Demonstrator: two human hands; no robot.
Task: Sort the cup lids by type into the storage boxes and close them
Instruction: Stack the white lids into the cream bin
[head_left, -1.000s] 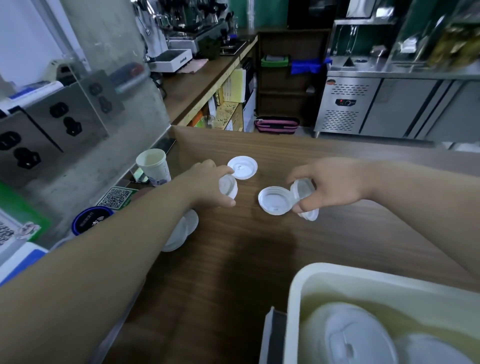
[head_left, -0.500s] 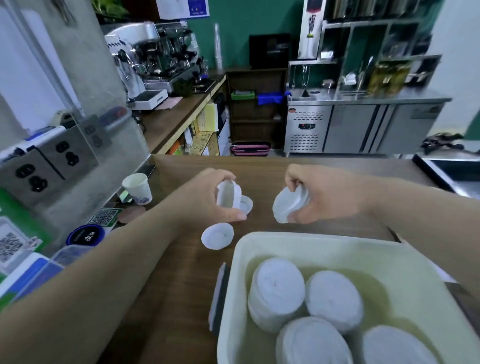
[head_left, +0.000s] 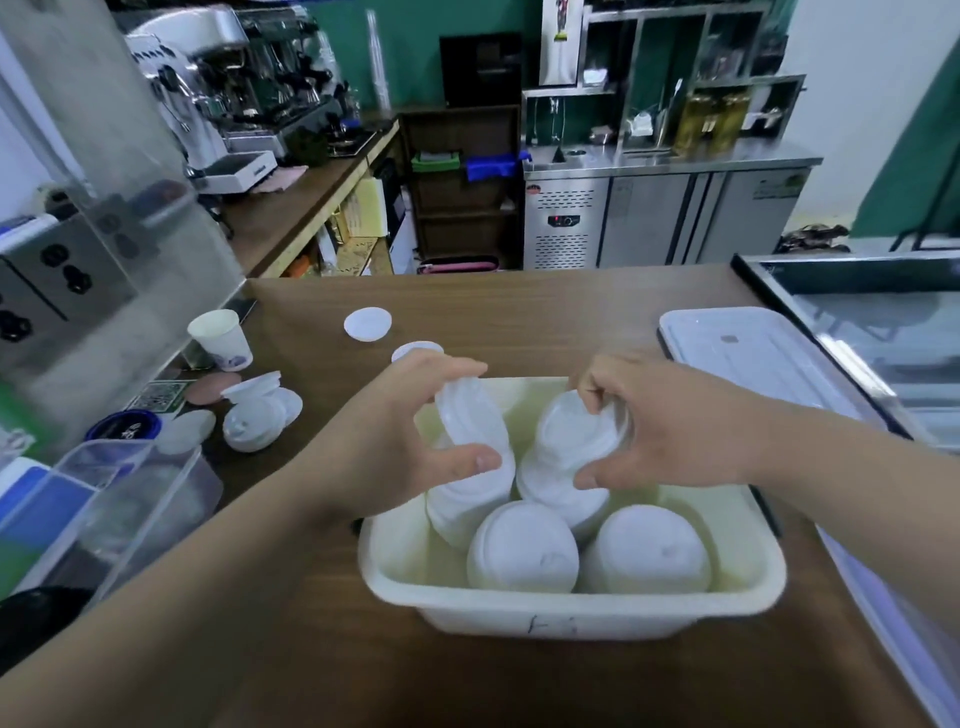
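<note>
**Lids set down askew could topple the stacks**

Our left hand (head_left: 410, 447) pinches a white lid (head_left: 470, 421) on edge. Our right hand (head_left: 670, 431) has its grip curled round a small lid stack (head_left: 569, 441). Both hang over the cream storage box (head_left: 571, 608) at frame centre. Dropped crooked, they may tip the leaning stacks (head_left: 522, 545) inside. Loose lids (head_left: 257, 415) lie on the desk (head_left: 311, 649) at middle left, and mixing types is our other risk.
</note>
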